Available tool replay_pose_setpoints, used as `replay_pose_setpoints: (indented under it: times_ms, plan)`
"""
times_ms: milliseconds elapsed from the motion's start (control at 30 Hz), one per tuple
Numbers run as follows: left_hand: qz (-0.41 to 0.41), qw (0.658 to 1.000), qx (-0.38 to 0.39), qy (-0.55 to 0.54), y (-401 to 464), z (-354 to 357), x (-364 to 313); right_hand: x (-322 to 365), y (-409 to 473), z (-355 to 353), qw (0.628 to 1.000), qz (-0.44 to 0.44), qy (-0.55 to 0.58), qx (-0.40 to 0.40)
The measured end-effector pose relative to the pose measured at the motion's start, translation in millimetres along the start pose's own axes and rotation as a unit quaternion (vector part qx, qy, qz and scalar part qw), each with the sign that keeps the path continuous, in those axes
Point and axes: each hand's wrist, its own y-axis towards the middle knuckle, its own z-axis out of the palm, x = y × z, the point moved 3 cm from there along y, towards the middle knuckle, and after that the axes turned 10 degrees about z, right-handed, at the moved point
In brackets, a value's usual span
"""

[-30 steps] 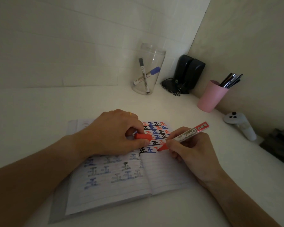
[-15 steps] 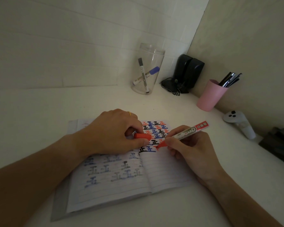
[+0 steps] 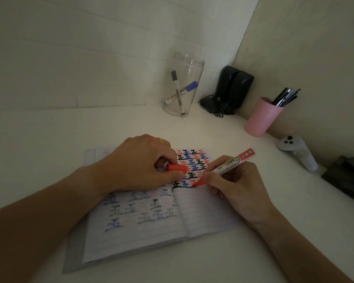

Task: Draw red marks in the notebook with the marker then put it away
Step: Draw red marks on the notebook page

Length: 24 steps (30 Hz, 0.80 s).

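Right hand pinching marker, red tip on notebook right page. Left hand pinching red cap, resting on left page.

Notebook: matt ruled paper, ink showing through the left page, grey matt cover. Red marker: glossy plastic barrel with printed label; red cap: smooth plastic. Jar: clear glossy plastic. Cup: matt pink plastic. Tabletop: smooth, matt white. Ring: shiny yellow metal.
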Motion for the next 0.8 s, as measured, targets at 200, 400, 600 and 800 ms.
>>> replay_pose_setpoints:
  times_ms: [200, 400, 600, 800]
  plan:
    - [0.003, 1.000, -0.007, -0.006, -1, 0, 1, -2, 2, -2, 0.999, 0.009, -0.012, -0.049]
    - [0.007, 1.000, -0.013, -0.007, -1, 0, 2, 0, 3, -2, 0.996, 0.016, -0.022, -0.079]
    - [-0.001, 1.000, -0.015, -0.017, -2, -1, 0, 8, 10, -17, 0.977, 0.107, 0.137, -0.123]
    - [-0.018, 1.000, -0.011, -0.008, -3, -1, 0, 26, 48, -13, 0.951, 0.129, 0.252, -0.127]
